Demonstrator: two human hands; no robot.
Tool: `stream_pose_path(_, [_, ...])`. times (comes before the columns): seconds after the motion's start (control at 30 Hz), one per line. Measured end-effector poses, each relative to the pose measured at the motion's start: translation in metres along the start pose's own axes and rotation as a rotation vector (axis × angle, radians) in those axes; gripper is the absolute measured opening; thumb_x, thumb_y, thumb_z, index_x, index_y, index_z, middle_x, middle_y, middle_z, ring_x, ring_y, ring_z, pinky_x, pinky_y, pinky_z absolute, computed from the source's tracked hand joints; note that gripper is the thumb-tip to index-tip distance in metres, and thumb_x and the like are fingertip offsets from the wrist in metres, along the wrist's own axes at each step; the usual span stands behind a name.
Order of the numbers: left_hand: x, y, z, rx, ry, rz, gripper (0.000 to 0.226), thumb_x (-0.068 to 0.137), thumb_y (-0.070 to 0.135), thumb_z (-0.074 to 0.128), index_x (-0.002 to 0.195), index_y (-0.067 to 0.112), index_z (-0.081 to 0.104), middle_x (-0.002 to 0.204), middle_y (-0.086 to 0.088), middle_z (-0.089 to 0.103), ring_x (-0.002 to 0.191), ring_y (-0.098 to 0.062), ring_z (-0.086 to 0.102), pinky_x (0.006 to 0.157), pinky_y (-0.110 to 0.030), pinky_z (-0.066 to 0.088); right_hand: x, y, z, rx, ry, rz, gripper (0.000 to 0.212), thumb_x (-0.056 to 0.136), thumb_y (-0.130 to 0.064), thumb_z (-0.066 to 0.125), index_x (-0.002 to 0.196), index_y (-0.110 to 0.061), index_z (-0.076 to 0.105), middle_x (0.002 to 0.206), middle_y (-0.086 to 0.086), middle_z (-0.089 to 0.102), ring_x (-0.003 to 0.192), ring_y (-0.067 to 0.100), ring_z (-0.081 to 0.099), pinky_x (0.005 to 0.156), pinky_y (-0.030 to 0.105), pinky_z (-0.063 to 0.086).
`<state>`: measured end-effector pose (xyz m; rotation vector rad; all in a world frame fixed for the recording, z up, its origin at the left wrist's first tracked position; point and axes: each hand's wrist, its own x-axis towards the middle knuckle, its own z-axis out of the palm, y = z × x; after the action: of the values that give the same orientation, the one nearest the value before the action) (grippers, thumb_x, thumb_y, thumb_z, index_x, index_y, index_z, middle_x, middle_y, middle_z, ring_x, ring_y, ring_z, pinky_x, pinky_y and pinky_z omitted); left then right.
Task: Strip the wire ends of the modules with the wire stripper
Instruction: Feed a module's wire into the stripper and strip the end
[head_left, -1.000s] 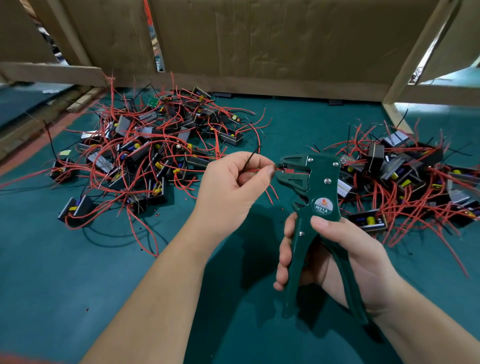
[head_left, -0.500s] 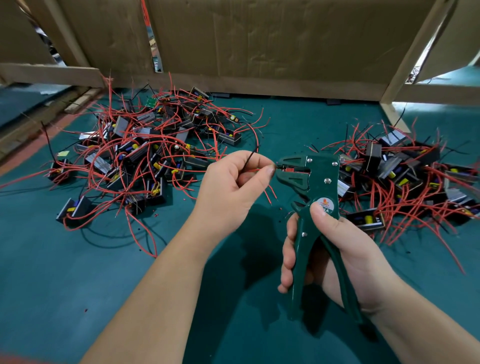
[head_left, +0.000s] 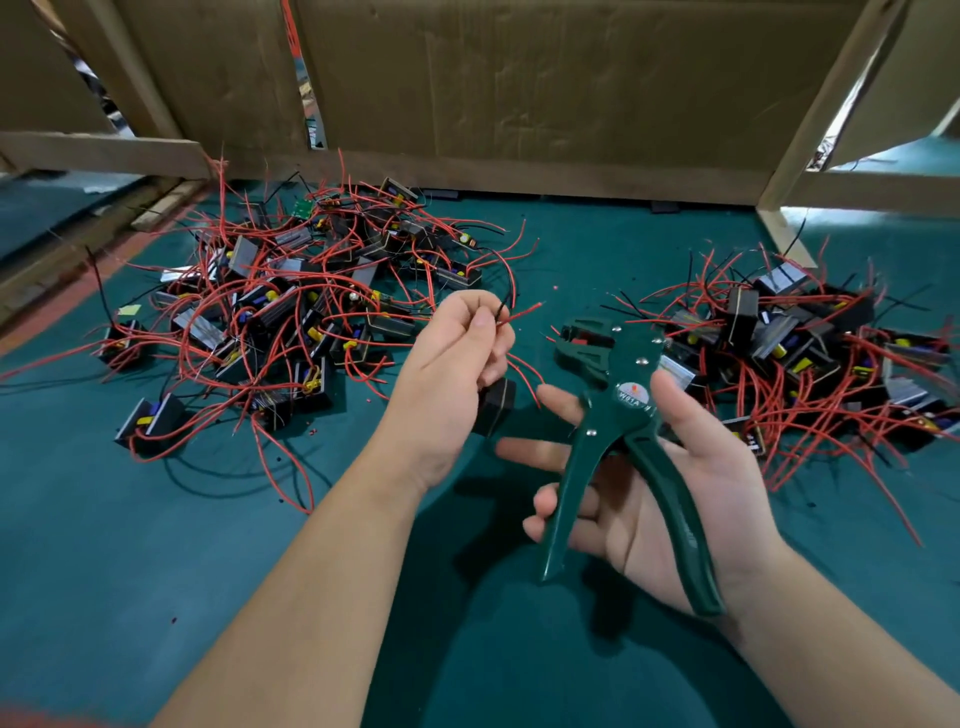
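My left hand (head_left: 447, 364) pinches the red and black wires (head_left: 519, 313) of one module between thumb and fingers. That black module (head_left: 498, 410) hangs just under the hand. The wire ends point right, a short gap away from the jaws of the green wire stripper (head_left: 602, 358). My right hand (head_left: 675, 493) holds the stripper upright in its palm, thumb across the pivot, handles spread apart, fingers loosely extended behind the left handle.
A tangled pile of modules with red wires (head_left: 291, 312) lies at the left on the green mat (head_left: 156, 545), and a second pile (head_left: 805, 353) lies at the right. Cardboard panels (head_left: 519, 93) in a wooden frame (head_left: 810, 104) close off the back.
The wire has come out of the stripper jaws and my left hand has drawn back to the left. My right hand has loosened and the handles have sprung open.
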<state>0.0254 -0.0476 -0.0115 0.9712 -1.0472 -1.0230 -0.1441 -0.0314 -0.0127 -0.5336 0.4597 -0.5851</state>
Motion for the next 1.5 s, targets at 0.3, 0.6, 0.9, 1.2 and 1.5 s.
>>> stream_pose_path(0.3, [-0.015, -0.001, 0.014, -0.209, -0.297, -0.05, 0.008, 0.092, 0.011, 0.041, 0.093, 0.016, 0.047, 0.063, 0.003, 0.057, 0.072, -0.015, 0.056, 0.054, -0.024, 0.051, 0.003, -0.007, -0.004, 0.0, -0.062, -0.026, 0.062, 0.075, -0.066, 0.05, 0.102, -0.013, 0.07, 0.097, 0.013, 0.068, 0.068, 0.033, 0.064, 0.073, 0.044, 0.055])
stream_pose_path(0.6, [-0.016, 0.002, 0.014, 0.038, -0.177, 0.116, 0.027, 0.072, -0.001, 0.041, 0.091, 0.018, 0.044, 0.076, -0.001, 0.063, 0.079, -0.016, 0.058, 0.074, -0.028, 0.046, 0.001, -0.006, -0.005, -0.128, -0.037, -0.183, 0.058, 0.068, -0.055, 0.069, 0.108, -0.013, 0.071, 0.103, 0.01, 0.068, 0.07, 0.034, 0.066, 0.071, 0.048, 0.055])
stream_pose_path(0.9, [-0.016, -0.008, 0.015, 0.592, -0.13, -0.08, 0.05, 0.059, 0.02, 0.05, 0.106, 0.028, 0.037, 0.114, -0.008, 0.039, 0.107, -0.028, 0.046, 0.093, -0.05, 0.044, 0.001, -0.009, -0.004, -0.083, -0.057, 0.074, 0.071, 0.072, -0.056, 0.064, 0.127, -0.011, 0.06, 0.089, 0.015, 0.065, 0.067, 0.035, 0.064, 0.071, 0.047, 0.056])
stream_pose_path(1.2, [-0.018, -0.006, 0.012, 0.372, -0.237, 0.105, 0.058, 0.069, -0.002, 0.056, 0.111, 0.028, 0.03, 0.096, 0.004, 0.036, 0.073, 0.007, 0.049, 0.068, -0.009, 0.043, -0.001, -0.012, -0.006, -0.12, -0.112, -0.016, 0.073, 0.069, -0.053, 0.074, 0.123, -0.006, 0.061, 0.091, 0.018, 0.062, 0.069, 0.038, 0.064, 0.071, 0.05, 0.053])
stream_pose_path(1.5, [-0.017, -0.008, 0.003, 0.633, -0.212, 0.207, 0.065, 0.07, 0.039, 0.062, 0.125, 0.03, 0.029, 0.12, -0.002, 0.038, 0.111, -0.015, 0.046, 0.097, -0.016, 0.035, 0.0, -0.015, -0.013, -0.451, 0.131, -0.28, 0.075, 0.061, -0.04, 0.079, 0.125, -0.007, 0.058, 0.093, 0.019, 0.069, 0.067, 0.037, 0.063, 0.063, 0.052, 0.055])
